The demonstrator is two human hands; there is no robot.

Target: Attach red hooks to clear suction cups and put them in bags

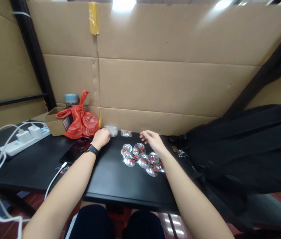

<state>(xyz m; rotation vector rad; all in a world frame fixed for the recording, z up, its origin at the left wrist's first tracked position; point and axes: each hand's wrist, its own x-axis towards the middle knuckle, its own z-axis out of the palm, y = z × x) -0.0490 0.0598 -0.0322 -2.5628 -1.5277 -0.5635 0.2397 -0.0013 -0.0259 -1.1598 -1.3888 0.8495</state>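
At the back of the table, my left hand, with a dark watch on its wrist, has its fingers closed at the edge of a small stack of clear plastic bags. Beside the stack lies a clear packet with a shiny metal piece and a bit of red inside. My right hand hovers to the right, fingers loosely bent and apart, with nothing visible in them. Between and nearer than the hands is a loose pile of shiny round metal discs with red marks or ties. My right forearm overlaps the pile's right edge.
A red plastic bag and an open cardboard box stand at the back left. A black tablet lies by my left forearm. Left of it are a power strip and white cables. Black cloth hangs at the right.
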